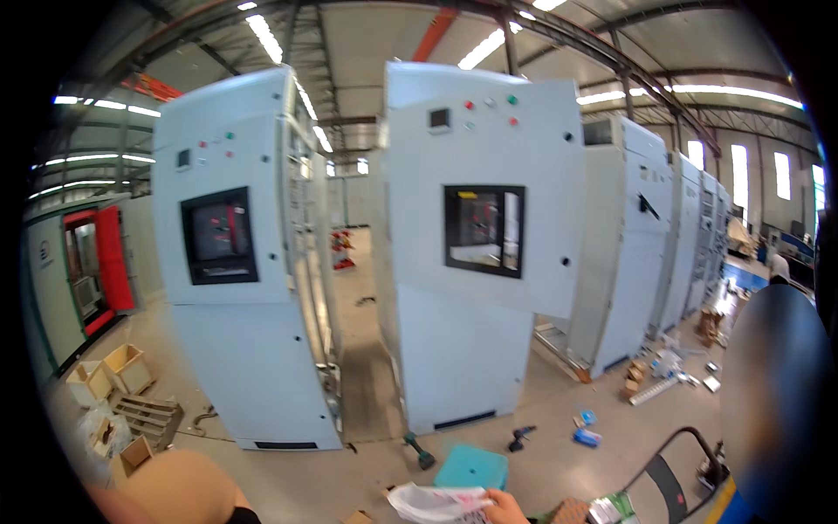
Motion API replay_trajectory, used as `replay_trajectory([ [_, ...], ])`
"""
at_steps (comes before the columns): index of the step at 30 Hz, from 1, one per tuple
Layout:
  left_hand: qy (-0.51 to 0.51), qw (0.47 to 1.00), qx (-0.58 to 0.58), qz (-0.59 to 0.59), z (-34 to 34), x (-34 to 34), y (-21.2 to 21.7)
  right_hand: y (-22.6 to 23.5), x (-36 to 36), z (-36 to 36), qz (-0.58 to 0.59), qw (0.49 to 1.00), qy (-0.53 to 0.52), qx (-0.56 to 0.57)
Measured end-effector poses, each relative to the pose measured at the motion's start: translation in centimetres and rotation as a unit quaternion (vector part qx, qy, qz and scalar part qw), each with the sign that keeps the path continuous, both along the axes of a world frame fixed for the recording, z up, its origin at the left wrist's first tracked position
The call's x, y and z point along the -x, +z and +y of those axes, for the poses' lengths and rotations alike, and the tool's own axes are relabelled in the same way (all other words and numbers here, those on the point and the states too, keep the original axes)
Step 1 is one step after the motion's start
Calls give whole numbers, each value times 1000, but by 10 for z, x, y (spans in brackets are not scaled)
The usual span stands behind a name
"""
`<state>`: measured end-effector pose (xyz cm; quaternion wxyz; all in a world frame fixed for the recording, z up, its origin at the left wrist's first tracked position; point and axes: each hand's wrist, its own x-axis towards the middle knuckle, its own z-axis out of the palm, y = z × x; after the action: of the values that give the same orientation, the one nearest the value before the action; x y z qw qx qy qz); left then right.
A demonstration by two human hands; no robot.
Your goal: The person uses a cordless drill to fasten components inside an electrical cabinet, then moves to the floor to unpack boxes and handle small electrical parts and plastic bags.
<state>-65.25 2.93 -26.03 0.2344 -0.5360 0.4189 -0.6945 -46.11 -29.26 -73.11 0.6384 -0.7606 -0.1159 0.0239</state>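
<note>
Head view: at the lower edge my right hand (504, 508) pinches the rim of a plastic bag (436, 502), thumb and fingers closed on the film. My left hand is out of sight, so I cannot tell its state; only a blurred bare limb (183, 485) shows at lower left. I judge the step in hand to be handling the bag, and the next move calls for a firm pinch, since such thin film will probably sag and slip. It looks white, partly see-through and crumpled, with faint reddish print; the picture's edge cuts it off, so I can't tell whether it holds anything. To its right is a cart's black handle (690, 432). Just beyond the bag stands a teal box (471, 467), with a green drill (419, 452) on the floor (301, 480) to its left and a dark drill (521, 438) to its right. Farther off rise a left cabinet (236, 367) and a middle cabinet (467, 358), both pale blue with black-framed windows. Well behind, at left, a red door (115, 259) hangs open.
</note>
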Motion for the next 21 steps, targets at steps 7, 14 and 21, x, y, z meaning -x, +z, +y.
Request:
replay_trajectory([
  [7,64,998,9,15,65,97,-7,38,95,69,133,991,29,-4],
  [14,100,994,54,8,92,164,-48,36,156,111,-3,996,73,56],
  [21,66,996,48,21,89,190,-38,60,142,137,-56,990,131,-13],
])
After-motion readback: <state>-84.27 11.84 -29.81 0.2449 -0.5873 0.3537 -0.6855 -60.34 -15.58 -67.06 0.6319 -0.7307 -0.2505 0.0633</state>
